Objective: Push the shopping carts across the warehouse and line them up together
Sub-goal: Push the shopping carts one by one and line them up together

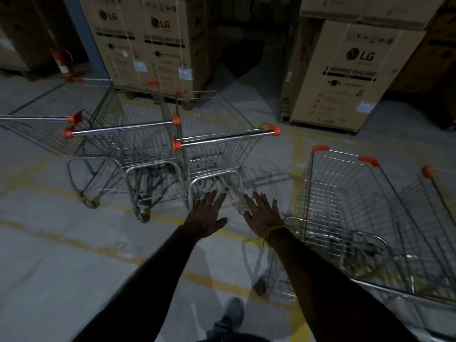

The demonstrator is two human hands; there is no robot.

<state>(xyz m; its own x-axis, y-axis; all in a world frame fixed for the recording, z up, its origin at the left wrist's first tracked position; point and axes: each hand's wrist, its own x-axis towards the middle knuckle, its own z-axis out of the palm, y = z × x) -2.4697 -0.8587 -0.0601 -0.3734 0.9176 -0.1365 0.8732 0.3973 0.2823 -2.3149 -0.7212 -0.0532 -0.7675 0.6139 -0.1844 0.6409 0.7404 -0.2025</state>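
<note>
Right in front of both hands stands a silver shopping cart point(222, 154) with orange caps on its handle bar. It sits on the grey floor point(74, 255), just past the fingertips, with its handle bar facing the person. The left hand point(208, 214) reaches out flat, fingers straight and spread wide, holding nothing. The right hand point(262, 214) does the same beside it, with a yellow string point(271, 230) tied round the wrist. Neither hand touches the handle bar, which is farther away and higher in the picture. The fingertips lie over the low frame near the wheels, but I cannot tell if they touch it.

Two more carts stand to the left. The middle cart point(128, 144) is just beside the first one, and the far left cart point(37, 127) is partly cut off by the edge. They make a row. To the right, another cart point(365, 218) stands close by the right arm, turned a different way.

Yellow lines point(299, 156) run over the floor. Behind the carts stand big brown boxes point(153, 45) with "LG" on them, and one box point(350, 72) says "WASHING MACHINE". A red fire extinguisher point(60, 62) stands at the back left. A grey shoe point(229, 317) shows at the bottom.
</note>
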